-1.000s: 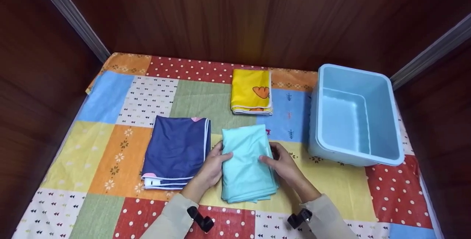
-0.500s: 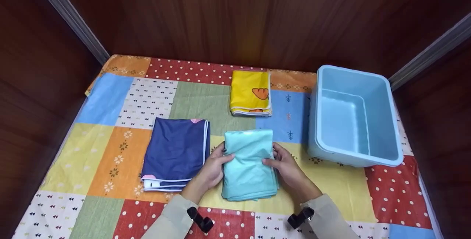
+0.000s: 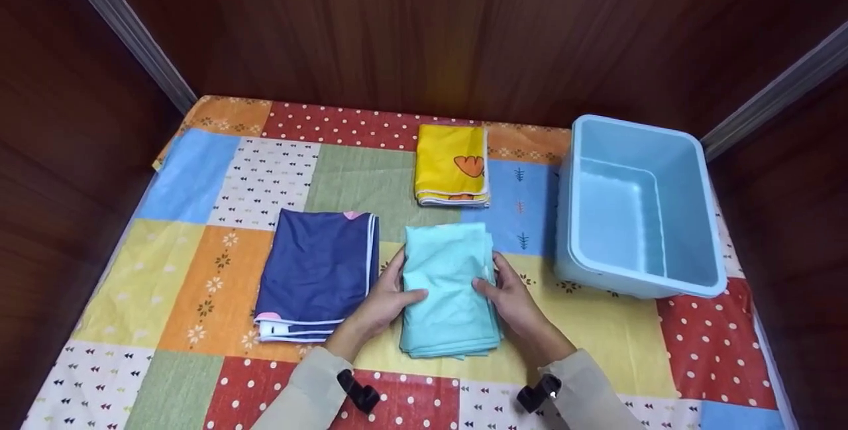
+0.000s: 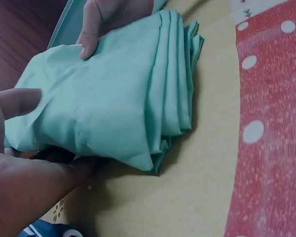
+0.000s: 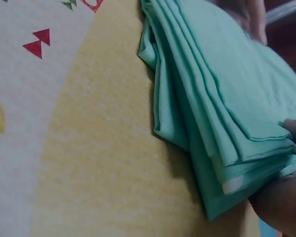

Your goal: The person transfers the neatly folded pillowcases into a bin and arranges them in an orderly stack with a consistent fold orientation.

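A folded mint-green cloth (image 3: 447, 291) lies between my two hands near the front middle of the table. My left hand (image 3: 384, 301) grips its left edge, thumb on top and fingers underneath. On the opposite edge my right hand (image 3: 513, 297) holds it the same way, the thumb pressing the upper layer. In the left wrist view the cloth (image 4: 103, 98) shows several stacked layers, its far end raised off the table. The right wrist view shows the layered edges of the cloth (image 5: 222, 103) with a small white patch at one corner. The fingers beneath are mostly hidden.
A folded navy cloth (image 3: 321, 264) with white trim lies left of my left hand. Farther back is a folded yellow cloth (image 3: 450, 161) with an orange print. A light blue plastic bin (image 3: 573, 244) stands at the right. A patchwork tablecloth (image 3: 179, 284) covers the table, with dark wooden panels around.
The mint-green cloth's far end has shifted and its top layer lies differently, a layer now showing at the right edge. Both hands keep hold of its sides. The other cloths and the bin stay put.
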### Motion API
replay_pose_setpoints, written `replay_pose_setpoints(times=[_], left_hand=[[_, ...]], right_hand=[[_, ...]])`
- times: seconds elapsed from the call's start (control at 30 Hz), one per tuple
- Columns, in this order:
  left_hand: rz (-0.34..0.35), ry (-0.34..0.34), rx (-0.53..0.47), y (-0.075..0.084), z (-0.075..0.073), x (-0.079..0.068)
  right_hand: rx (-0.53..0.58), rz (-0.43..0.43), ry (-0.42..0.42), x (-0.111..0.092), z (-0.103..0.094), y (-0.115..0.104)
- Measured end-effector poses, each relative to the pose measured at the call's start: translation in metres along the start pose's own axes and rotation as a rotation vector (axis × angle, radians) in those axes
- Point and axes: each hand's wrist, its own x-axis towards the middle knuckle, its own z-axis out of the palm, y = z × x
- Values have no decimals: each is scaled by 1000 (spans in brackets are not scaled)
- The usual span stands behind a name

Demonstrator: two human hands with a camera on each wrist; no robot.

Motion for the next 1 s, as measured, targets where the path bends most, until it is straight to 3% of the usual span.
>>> replay_pose_setpoints(times=[0.43,1.0], left_hand=[[11,-37,94,-3,-2,-2],[0,-68,75,-1,-2,-2]], right_hand=[[-128,-150,-134,-2,-8,7],[-163,-127,-99,-5,-5,4]])
